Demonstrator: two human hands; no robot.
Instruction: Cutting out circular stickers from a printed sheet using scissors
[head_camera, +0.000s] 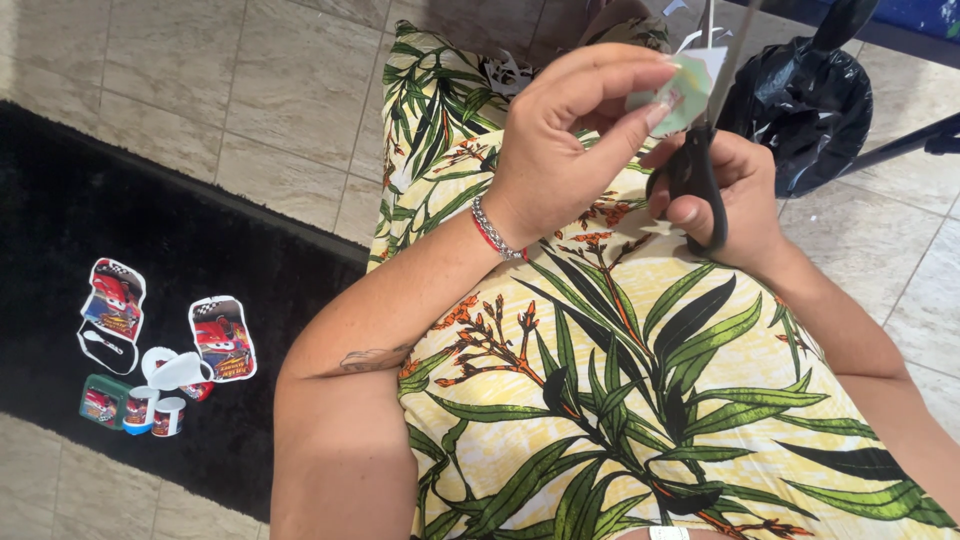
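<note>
Lying on rug: cutouts (168, 350), well apart from the work.
Left hand (560, 140): pinched shut on paper (685, 90) above the lap.
Right hand (720, 190): clamped on scissors (695, 180).
Risk: blades so near fingertips (660, 110) could nick them; paper might tear.

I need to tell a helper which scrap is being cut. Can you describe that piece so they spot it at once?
Start at the leaf-print dress and look past the knees. There the left hand pinches a small pale green paper cutout against black-handled scissors in the right hand. Unlike the red printed cutouts on the black rug, it is held up.
</note>
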